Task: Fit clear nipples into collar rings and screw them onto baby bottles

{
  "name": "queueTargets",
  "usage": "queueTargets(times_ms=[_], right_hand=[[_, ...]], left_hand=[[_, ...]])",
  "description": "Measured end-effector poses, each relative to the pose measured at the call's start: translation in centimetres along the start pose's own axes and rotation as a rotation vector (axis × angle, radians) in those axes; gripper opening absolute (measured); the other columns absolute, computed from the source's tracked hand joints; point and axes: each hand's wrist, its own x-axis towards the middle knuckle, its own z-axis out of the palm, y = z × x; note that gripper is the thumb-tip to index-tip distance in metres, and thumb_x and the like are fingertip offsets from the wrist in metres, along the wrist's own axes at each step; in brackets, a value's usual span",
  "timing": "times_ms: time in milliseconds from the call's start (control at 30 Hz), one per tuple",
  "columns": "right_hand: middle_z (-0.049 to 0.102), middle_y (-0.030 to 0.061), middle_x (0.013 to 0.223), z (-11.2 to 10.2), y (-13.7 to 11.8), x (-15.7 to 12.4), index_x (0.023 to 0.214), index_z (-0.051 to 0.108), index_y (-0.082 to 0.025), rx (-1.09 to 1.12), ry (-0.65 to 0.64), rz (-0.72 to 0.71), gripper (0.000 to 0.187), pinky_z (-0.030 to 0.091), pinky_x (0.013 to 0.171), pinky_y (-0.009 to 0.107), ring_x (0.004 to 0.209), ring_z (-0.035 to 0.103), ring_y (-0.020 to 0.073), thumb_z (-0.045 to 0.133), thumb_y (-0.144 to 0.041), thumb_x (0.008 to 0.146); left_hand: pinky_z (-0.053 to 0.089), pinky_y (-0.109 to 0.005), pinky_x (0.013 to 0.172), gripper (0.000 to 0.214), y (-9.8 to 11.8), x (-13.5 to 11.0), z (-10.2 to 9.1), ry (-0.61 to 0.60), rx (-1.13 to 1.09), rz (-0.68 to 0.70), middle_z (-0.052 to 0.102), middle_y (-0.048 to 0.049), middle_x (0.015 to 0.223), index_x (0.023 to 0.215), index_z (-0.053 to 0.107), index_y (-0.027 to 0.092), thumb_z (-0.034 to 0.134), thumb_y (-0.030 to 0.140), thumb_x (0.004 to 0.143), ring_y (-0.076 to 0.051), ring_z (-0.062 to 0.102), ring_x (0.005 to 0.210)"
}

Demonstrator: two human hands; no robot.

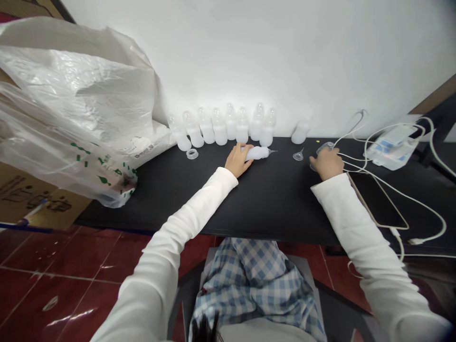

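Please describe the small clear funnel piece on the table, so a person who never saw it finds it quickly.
On the black table against the white wall, find the gap between the person's left hand and right hand. There a small clear funnel-shaped piece lies alone. Unlike the milky bottles standing in a row behind, it is tiny and has a narrow spout.

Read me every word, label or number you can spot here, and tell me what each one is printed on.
Cardboard box: dark printed characters, too blurred to read.
White sack: small printed label, too small to read.
Nothing else shows legible writing.
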Motion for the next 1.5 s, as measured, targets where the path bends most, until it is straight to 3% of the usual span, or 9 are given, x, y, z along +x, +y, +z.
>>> queueTargets(times_ms=[200,333,467,667,867,967,1067,1300,1500], right_hand=[[0.057,0.0265,0.124,-2.4,-1.6,0.0,0.112,0.057,-0.014,0.228,0.132,-0.126,0.034,0.051,0.093,0.057,0.106,0.066,0.0371,0.050,-0.045,0.100],[0.060,0.0175,0.113,-1.5,-3.1,-0.8,0.109,0.055,-0.020,0.529,0.304,-0.535,0.028,0.050,0.102,0.053,0.111,0.061,0.0304,0.039,-0.042,0.103],[0.060,0.0158,0.110,1.2,-4.5,-2.5,0.114,0.055,-0.021,0.647,0.190,-0.810,0.035,0.052,0.101,0.055,0.110,0.062,0.0300,0.040,-0.051,0.103],[0.061,0.0199,0.118,2.0,-4.9,-3.6,0.121,0.056,-0.021,0.689,0.080,-0.861,0.044,0.049,0.104,0.060,0.118,0.060,0.0344,0.037,-0.056,0.103],[0.067,0.0171,0.113,1.8,-4.6,-3.9,0.117,0.060,-0.024,0.757,-0.002,-1.012,0.037,0.054,0.094,0.054,0.110,0.065,0.0315,0.042,-0.054,0.103],[0.068,0.0162,0.110,2.1,-4.9,-4.3,0.115,0.061,-0.023,0.739,-0.011,-1.008,0.040,0.055,0.091,0.049,0.105,0.067,0.0300,0.043,-0.057,0.101],[0.069,0.0123,0.098,2.2,-5.6,-4.9,0.101,0.060,-0.024,0.701,0.011,-0.875,0.044,0.056,0.083,0.044,0.091,0.067,0.0265,0.036,-0.060,0.103],[0.063,0.0060,0.072,2.8,-6.7,-5.1,0.077,0.048,-0.027,0.562,-0.110,-0.433,0.045,0.046,0.067,0.037,0.065,0.058,0.0237,0.023,-0.049,0.107],[0.051,0.0059,0.051,2.7,-6.6,-3.6,0.064,0.043,-0.027,0.525,-0.268,-0.466,0.044,0.042,0.060,0.038,0.052,0.051,0.0232,0.040,-0.046,0.103]], left_hand=[[0.052,-0.046,0.105,0.047,-0.5,-0.1,-0.3,-0.029,-0.161,0.019,0.055,-0.0127,0.131,0.134,0.055,0.021,0.069,0.020,0.089,-0.031,0.059,0.119],[0.051,-0.046,0.106,0.046,-0.7,-0.1,-0.3,0.006,-0.226,0.050,0.059,-0.0111,0.130,0.131,0.056,0.023,0.071,0.021,0.088,-0.030,0.061,0.120],[0.049,-0.045,0.108,0.047,-0.5,0.0,-0.6,0.051,-0.317,0.049,0.064,-0.0112,0.131,0.130,0.056,0.023,0.074,0.023,0.087,-0.029,0.063,0.124],[0.048,-0.042,0.110,0.048,0.6,-0.2,-2.2,-0.018,-0.468,0.052,0.069,-0.0108,0.132,0.125,0.063,0.020,0.079,0.036,0.083,-0.028,0.064,0.125],[0.049,-0.028,0.055,0.057,0.6,0.0,-3.0,-0.331,-0.894,-0.216,0.071,-0.0023,0.076,0.095,0.067,0.018,0.076,0.069,0.072,-0.018,0.067,0.063],[0.028,-0.024,0.036,0.066,0.5,0.3,-3.1,-0.546,-1.119,-0.391,0.064,-0.0025,0.059,0.092,0.066,0.016,0.071,0.078,0.071,-0.013,0.050,0.038],[0.031,-0.024,0.036,0.070,1.0,0.3,-3.2,-0.590,-1.132,-0.404,0.066,-0.0036,0.062,0.104,0.069,0.014,0.077,0.074,0.069,-0.013,0.053,0.040],[0.058,-0.037,0.097,0.052,2.0,-0.4,-2.6,-0.204,-0.425,0.049,0.075,-0.0050,0.117,0.123,0.072,0.025,0.086,0.044,0.077,-0.024,0.071,0.106],[0.058,-0.039,0.097,0.051,1.2,-0.8,-1.7,-0.100,-0.041,0.296,0.073,-0.0096,0.111,0.136,0.067,0.028,0.069,0.053,0.093,-0.023,0.072,0.100]])
